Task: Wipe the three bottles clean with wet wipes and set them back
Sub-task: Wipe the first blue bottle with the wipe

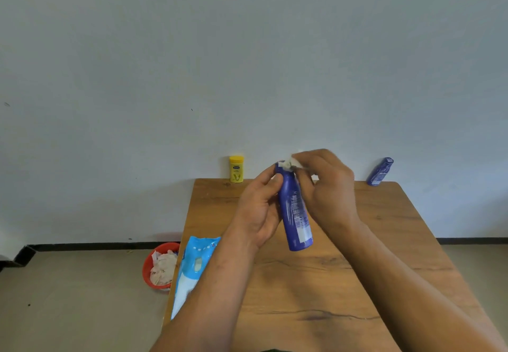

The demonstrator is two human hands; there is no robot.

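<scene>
The tall blue bottle (295,214) was off the bench (357,269), held in the air above its middle and tilted, cap end away from the person and base toward them. The left hand (257,208) was wrapped round its upper body. The right hand (327,186) was curled over the cap, pinching a white wet wipe (292,163) against the top. By the look of it, the step in hand was wiping the cap and neck of this bottle. The yellow bottle (236,169) stood upright at the far left edge of the bench by the wall, and the small blue bottle (380,172) leaned at the far right corner; whether either was clean could not be told. The next move would call for drawing the wipe down the sides while the left hand turned the bottle, then standing it at the back between the other two. The wipes pack (192,266) lay at the left edge, with a red bin (149,269) of crumpled wipes on the floor beside it
</scene>
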